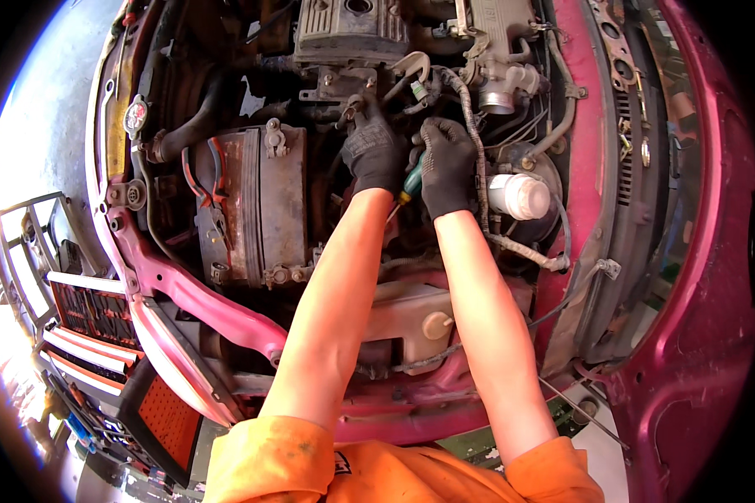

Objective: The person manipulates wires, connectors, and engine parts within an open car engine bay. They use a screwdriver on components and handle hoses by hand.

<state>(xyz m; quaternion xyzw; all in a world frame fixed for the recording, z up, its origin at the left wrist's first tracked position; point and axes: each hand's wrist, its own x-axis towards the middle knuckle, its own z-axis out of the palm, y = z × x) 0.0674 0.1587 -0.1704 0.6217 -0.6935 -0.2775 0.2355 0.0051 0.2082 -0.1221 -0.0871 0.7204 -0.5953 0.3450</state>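
Note:
My left hand (pixel 371 147), in a black glove, has its fingers curled at a small fitting below the engine's bracket (pixel 335 84); what they grip is unclear. Beside it my right hand (pixel 447 168), also gloved, is closed on a screwdriver (pixel 413 180) with a green and yellow handle, largely hidden by the hand. A taped wire harness (pixel 478 151) runs just right of that hand. Left of both hands sits a dirty battery (pixel 268 201) with orange-handled pliers (pixel 214 193) lying on it.
The pink car body (pixel 168 268) frames the engine bay, with a white-capped reservoir (pixel 518 197) at the right. An open raised panel (pixel 713 251) stands far right. A tool cart (pixel 159 419) with orange trays is outside the car at lower left.

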